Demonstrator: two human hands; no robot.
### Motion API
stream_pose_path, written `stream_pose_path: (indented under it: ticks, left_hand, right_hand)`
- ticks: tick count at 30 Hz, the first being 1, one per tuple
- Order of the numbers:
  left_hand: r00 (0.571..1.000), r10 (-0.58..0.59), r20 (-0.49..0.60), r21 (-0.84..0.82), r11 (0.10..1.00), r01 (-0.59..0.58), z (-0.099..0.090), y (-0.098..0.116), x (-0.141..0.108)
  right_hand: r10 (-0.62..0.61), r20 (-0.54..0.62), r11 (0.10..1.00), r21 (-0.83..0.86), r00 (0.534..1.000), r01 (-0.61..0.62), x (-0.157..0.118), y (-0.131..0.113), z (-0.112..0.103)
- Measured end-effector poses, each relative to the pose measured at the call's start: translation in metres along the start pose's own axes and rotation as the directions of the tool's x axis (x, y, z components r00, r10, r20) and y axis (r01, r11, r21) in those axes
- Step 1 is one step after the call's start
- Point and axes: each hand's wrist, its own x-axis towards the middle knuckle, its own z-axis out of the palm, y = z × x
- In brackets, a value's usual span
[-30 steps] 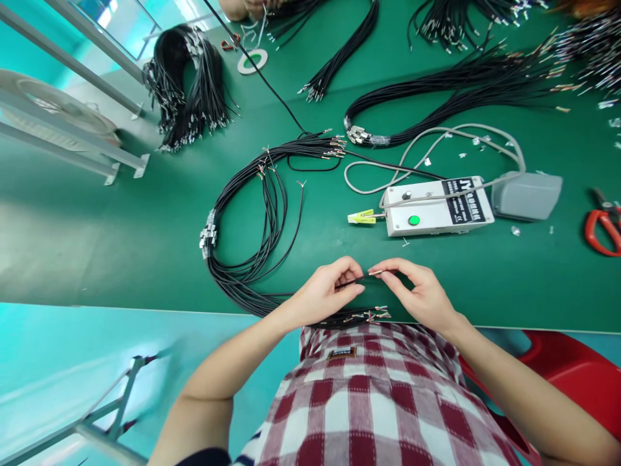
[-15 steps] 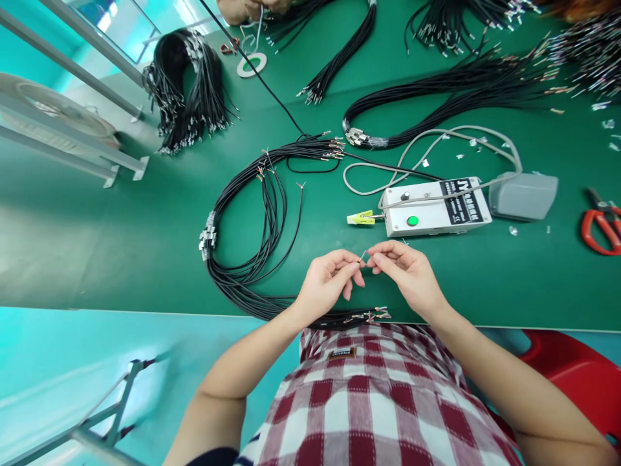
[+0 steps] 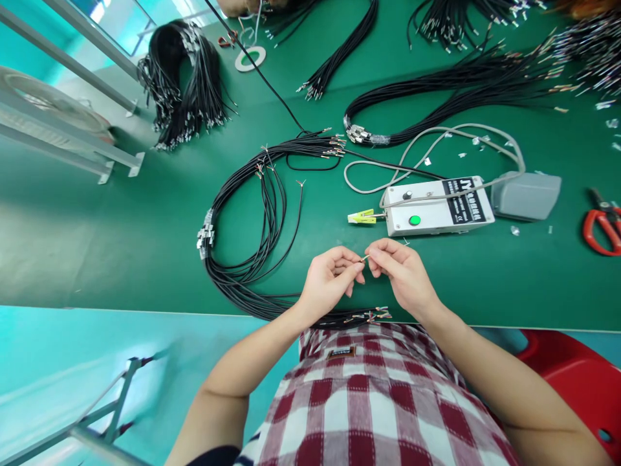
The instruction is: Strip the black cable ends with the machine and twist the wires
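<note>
Between thumb and fingers, my left hand [image 3: 331,279] pinches a black cable close to its stripped end. My right hand [image 3: 400,272] is closed on the thin wire ends [image 3: 365,257] that stick out of that cable, the fingertips nearly meeting. A looped bundle of black cables [image 3: 233,285] lies to the left, and part of it runs beneath my left forearm, its stripped coloured ends near the table's front edge. Just beyond my hands sits a white box machine [image 3: 427,217] with a green button and a yellow-green clip [image 3: 363,217] at its left end.
A grey pedal-like block [image 3: 526,195] and red-handled scissors [image 3: 602,226] are at the right. More black cable bundles [image 3: 187,84] lie farther back, beside a white tape roll [image 3: 250,59]. Another person's hand [image 3: 237,6] shows at the top edge. A red stool [image 3: 572,375] stands behind right.
The wire ends between my fingertips now lie flatter and my right hand has shifted slightly left. The whole view has moved a little; the things on the table stay in place.
</note>
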Motion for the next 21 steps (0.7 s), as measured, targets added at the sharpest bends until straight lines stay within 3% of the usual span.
stream_pose_path:
  ticks: [9,21]
  left_hand:
    - [0.999,-0.006,-0.042,-0.043,0.999,0.004,-0.001,-0.007,0.001]
    - [0.998,0.003,-0.058,-0.069,0.998,-0.007,0.001,-0.008,0.002]
  right_hand:
    - [-0.052,-0.082,0.997,-0.063,0.995,0.047,-0.011,0.019,0.001]
    - [-0.027,-0.057,0.998,0.061,0.998,0.03,-0.003,0.019,0.003]
